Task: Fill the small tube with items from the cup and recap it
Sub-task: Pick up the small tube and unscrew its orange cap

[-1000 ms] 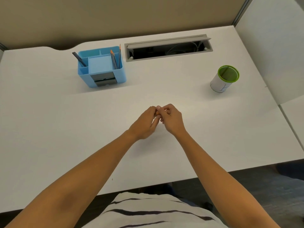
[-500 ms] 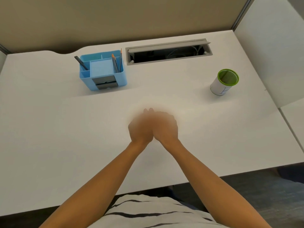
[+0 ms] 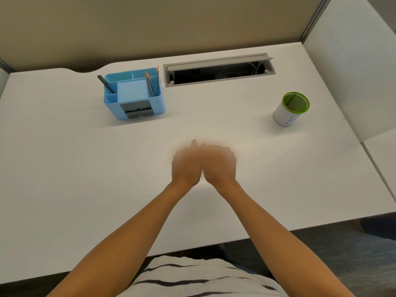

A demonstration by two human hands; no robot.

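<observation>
My left hand [image 3: 186, 166] and my right hand [image 3: 219, 166] are pressed side by side above the middle of the white desk [image 3: 64, 179], backs toward me and fingers curled away. Both are smeared by motion blur. A thin tip pokes up above the left hand; whether it is a thumb or the small tube is unclear. No tube or cap can be made out, and whatever sits between the fingers is hidden. The white cup with a green rim [image 3: 284, 115] stands upright at the right back of the desk, well clear of both hands; its contents do not show.
A blue desk organiser [image 3: 137, 108] with pencils and a pen stands at the back left. Behind the middle, a grey cable hatch [image 3: 218, 70] lies open in the desk. Partition walls close off the back and right. The desk's front edge runs just before my striped shirt.
A second ago my fingertips pinched something small and orange between them. Since then both hands have drawn together knuckle to knuckle and blurred, and the camera has tipped slightly.
</observation>
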